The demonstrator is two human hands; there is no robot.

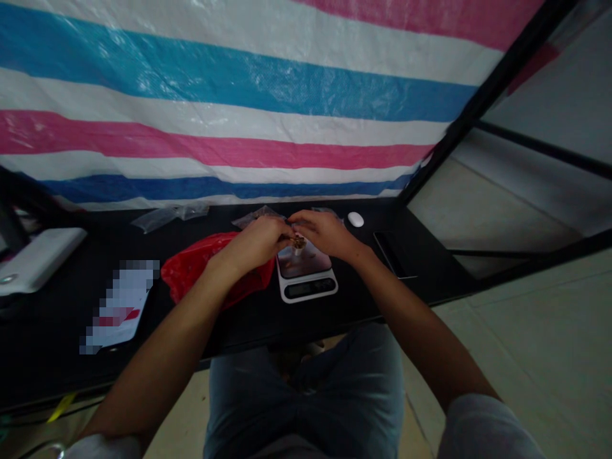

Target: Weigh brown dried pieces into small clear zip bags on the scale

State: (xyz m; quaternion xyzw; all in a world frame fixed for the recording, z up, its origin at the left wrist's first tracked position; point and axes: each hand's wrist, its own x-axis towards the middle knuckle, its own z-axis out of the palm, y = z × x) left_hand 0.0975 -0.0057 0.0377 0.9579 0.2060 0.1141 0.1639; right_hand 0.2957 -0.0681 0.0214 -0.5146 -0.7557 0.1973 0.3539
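A small white kitchen scale with a shiny top plate stands on the black table. On its plate sits a small cup-like item with brownish contents, too small to make out clearly. My left hand reaches in from the left, its fingers pinched together at the brownish contents. From the right, my right hand arches over the scale, fingers extended beside the small item. A red plastic bag lies left of the scale, partly under my left forearm.
Clear plastic bags lie along the back of the black table. A white mouse and a dark phone are at the right. A pixelated sheet or device and a white box-like object are at the left.
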